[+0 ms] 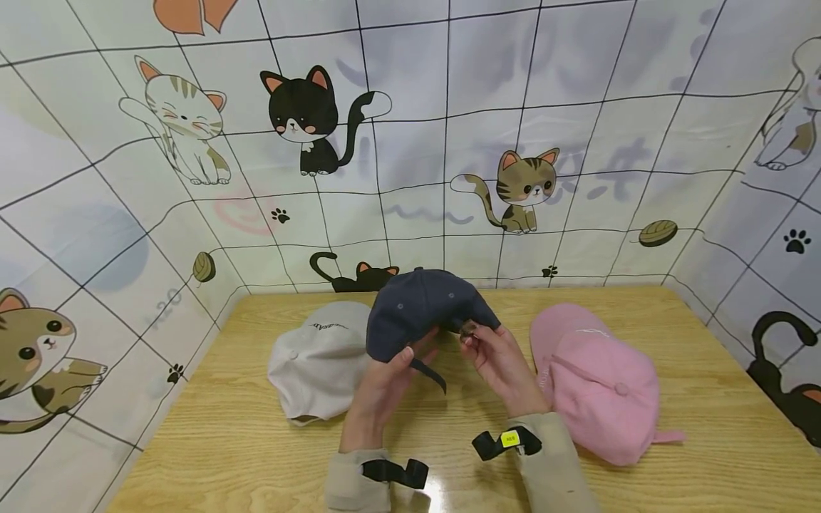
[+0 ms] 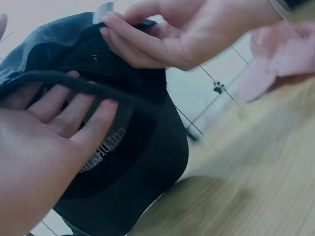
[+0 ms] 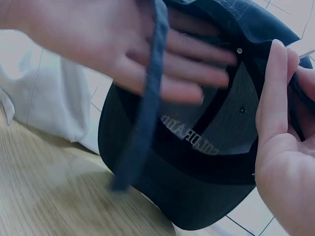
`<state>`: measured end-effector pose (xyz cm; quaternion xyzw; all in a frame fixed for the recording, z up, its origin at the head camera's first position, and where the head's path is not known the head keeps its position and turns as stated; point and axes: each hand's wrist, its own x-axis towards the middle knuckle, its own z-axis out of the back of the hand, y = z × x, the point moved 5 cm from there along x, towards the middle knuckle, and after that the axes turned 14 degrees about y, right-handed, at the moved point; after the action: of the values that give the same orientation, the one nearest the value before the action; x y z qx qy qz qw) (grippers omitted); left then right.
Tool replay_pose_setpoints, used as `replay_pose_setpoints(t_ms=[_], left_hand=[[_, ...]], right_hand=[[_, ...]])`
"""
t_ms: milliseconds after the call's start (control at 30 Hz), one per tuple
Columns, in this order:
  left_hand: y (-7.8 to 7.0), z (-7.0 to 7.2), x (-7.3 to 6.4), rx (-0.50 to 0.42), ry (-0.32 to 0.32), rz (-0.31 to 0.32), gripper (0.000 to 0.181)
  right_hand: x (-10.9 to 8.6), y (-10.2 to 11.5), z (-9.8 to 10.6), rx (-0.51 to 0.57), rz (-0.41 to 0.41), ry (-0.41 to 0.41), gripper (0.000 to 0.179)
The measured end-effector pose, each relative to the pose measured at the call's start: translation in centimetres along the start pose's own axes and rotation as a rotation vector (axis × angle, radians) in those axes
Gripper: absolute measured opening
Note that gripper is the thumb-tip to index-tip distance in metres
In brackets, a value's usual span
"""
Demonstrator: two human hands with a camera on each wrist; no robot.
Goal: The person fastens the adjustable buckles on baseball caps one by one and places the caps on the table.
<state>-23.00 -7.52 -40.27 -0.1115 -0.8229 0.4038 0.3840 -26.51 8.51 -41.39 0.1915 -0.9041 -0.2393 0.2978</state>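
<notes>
A navy baseball cap is held up over the table, its back opening turned toward me. My left hand grips its left back edge, thumb outside and fingers inside the crown; the right wrist view shows those fingers stretched out. From that side the cap's loose strap hangs down. My right hand pinches a small metal buckle at the opposite back edge. In the left wrist view the buckle looks silvery between thumb and fingers. Pale lettering shows inside the cap.
A white cap lies on the wooden table at the left. On the right lies a pink cap, its strap sticking out. A cat-print cloth hangs behind the table and along both sides.
</notes>
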Motion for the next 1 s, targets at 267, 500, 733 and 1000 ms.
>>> replay_pose_setpoints(t_ms=[267, 500, 733, 1000], left_hand=[[1.7, 0.3, 0.2, 0.439, -0.071, 0.221, 0.052], [3.4, 0.0, 0.1, 0.513, -0.157, 0.384, 0.05], [5.9, 0.6, -0.6, 0.631, -0.185, 0.57, 0.041], [6.5, 0.4, -0.5, 0.788, -0.126, 0.666, 0.033]], right_hand=[[0.0, -0.3, -0.2, 0.068, -0.009, -0.002, 0.026], [0.2, -0.3, -0.7, 0.118, 0.005, 0.038, 0.029], [0.3, -0.3, -0.6, 0.192, 0.021, 0.028, 0.027], [0.3, -0.3, -0.9, 0.235, 0.023, 0.133, 0.027]])
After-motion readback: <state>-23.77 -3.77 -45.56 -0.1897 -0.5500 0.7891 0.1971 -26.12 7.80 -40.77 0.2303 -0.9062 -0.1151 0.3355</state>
